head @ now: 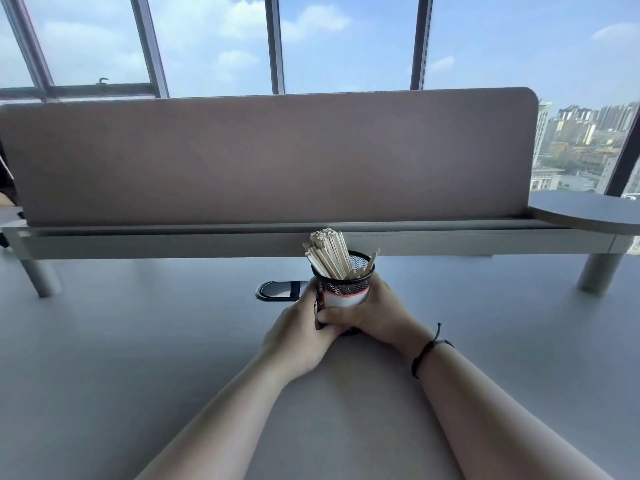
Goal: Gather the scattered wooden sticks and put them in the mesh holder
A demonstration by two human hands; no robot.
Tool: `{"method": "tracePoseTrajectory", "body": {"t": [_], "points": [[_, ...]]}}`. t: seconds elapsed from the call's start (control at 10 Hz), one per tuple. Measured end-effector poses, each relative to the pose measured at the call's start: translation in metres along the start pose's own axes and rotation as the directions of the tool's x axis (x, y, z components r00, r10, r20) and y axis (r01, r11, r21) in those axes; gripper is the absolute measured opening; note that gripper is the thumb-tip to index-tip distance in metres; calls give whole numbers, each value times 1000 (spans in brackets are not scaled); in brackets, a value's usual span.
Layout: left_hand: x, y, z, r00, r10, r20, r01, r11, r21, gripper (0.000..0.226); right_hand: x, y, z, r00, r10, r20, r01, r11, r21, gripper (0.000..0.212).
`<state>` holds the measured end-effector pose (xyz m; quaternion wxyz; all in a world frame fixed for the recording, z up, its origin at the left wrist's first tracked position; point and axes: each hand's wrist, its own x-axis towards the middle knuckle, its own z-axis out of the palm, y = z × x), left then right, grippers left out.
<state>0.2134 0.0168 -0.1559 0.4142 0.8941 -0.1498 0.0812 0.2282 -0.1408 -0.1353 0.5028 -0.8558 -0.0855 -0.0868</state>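
The person's left hand (300,333) and right hand (380,317) are both curling around the black mesh holder (343,287), gripping it from either side. The holder is standing upright on the grey desk (121,341), near the partition (270,157), and the wooden sticks (329,254) are leaning inside it.

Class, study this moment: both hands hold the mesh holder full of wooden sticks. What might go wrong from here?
1. The wooden sticks lean left and stand well above the mesh holder rim, so a tilt may spill them.
2. One stick leans alone at the right rim and might drop out.
3. If the left hand or right hand lets go abruptly, the holder may tip.
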Motion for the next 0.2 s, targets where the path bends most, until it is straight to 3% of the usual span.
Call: {"method": "tracePoseTrajectory", "body": {"t": [0.1,0.2], "points": [[-14,7,3,1000,-18,10,15,973,232,57,-23,1,-2,996,54,-72,-71,965,-254,107],[-28,10,1,1000,6,-22,1,954,299,44,-49,-6,-9,988,138,-74,-157,884,-440,127]]}}
